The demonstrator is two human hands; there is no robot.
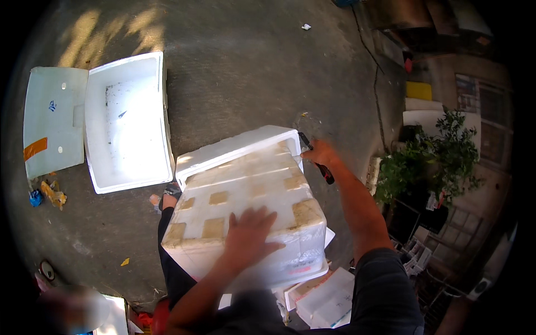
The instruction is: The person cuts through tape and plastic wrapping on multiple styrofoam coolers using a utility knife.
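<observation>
A large white foam box (254, 187) lies across my lap, its worn face with brownish square patches turned up. My left hand (248, 237) rests flat on that face near its closer edge, fingers spread. At the box's far right corner my right hand (322, 154) is closed around a black-and-red utility knife (325, 175). The knife's black front end touches or nearly touches the corner; its blade cannot be made out. Along the far side runs a white foam rim or lid (240, 144). Clear plastic film or tape wraps the near side of the box.
An open white foam box (131, 123) stands at the left, a pale lid (54, 120) beside it. Blue and yellow scraps (53, 195) lie near the lid. More foam pieces (326, 298) sit below my right arm. A leafy plant (435, 156) grows at the right.
</observation>
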